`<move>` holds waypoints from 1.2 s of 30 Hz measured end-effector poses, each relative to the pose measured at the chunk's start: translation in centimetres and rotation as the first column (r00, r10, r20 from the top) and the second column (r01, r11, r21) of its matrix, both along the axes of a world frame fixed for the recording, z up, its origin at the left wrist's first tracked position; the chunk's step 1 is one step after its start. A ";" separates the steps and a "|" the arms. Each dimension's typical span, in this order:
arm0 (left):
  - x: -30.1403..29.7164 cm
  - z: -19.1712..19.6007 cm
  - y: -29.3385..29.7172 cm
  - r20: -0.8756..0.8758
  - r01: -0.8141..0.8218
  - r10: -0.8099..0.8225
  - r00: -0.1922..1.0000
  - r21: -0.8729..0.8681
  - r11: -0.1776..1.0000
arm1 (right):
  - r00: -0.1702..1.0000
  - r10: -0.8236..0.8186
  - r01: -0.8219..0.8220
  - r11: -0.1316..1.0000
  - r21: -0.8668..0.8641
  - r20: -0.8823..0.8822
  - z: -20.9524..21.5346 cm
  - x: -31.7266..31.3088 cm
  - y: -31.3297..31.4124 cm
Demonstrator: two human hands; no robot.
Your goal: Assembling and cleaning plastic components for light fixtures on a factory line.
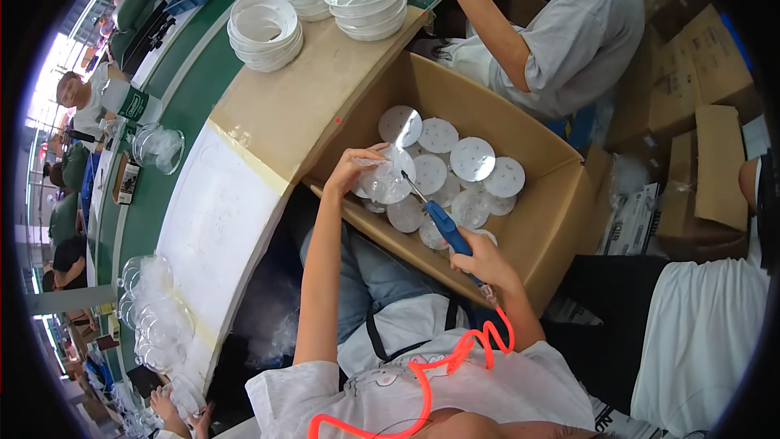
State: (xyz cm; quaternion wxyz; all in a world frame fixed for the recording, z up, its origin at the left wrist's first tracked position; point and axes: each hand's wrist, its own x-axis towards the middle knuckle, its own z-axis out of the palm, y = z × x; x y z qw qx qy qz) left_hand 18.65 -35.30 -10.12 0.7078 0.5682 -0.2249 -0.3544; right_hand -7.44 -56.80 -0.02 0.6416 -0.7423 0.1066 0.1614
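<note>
Left hand (351,169) pinches a clear plastic dome (385,180) over the cardboard box (552,219). Right hand (485,260) is wrapped around a blue-handled tool (445,228), tip at the dome's 4 o'clock. White discs (473,158) fill the box; stacked white bowls (264,30) sit on the worktop (301,106) at 11 o'clock.

My left hand (351,169) gripped a clear plastic dome (386,183) over the open cardboard box (561,219), which held many round white discs (473,158). My right hand (481,258) clasped a blue-handled tool (445,226) whose metal tip touched the dome. A coiled orange cord (455,358) ran from the tool across my shirt. Stacks of white bowls (264,30) stood on the bench beyond the box.
</note>
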 end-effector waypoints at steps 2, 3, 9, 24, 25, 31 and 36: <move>-0.2 -0.1 0.0 0.015 0.004 -0.003 1.000 -0.042 0.999 | 1.000 0.010 -0.009 0.999 -0.051 0.008 0.3 0.3 0.3; -0.2 0.0 0.0 -0.037 -0.028 0.029 0.999 0.006 1.000 | 1.000 0.011 -0.011 0.999 -0.051 0.007 0.2 0.2 0.3; -0.6 -1.0 -0.8 -0.010 -0.297 0.299 0.954 0.097 0.950 | 0.990 0.133 -0.127 0.984 -0.123 0.046 0.0 0.1 2.0; -1.2 -1.7 -1.9 -0.135 -0.643 0.639 0.757 0.015 0.765 | 0.998 0.054 -0.043 0.959 -0.281 0.030 -1.5 1.5 2.1; -1.2 -1.6 -1.9 -0.139 -0.639 0.636 0.759 0.030 0.769 | 0.998 0.039 -0.026 0.964 -0.265 0.043 -1.3 1.5 2.2; -1.4 -1.7 -1.9 -0.144 -0.632 0.628 0.765 0.022 0.775 | 0.999 0.006 0.003 0.977 -0.215 0.041 -0.6 1.5 2.1; -1.2 -2.1 -1.9 -0.128 -0.634 0.628 0.767 0.000 0.774 | 0.996 0.086 -0.077 0.964 -0.254 0.026 -0.4 2.2 1.9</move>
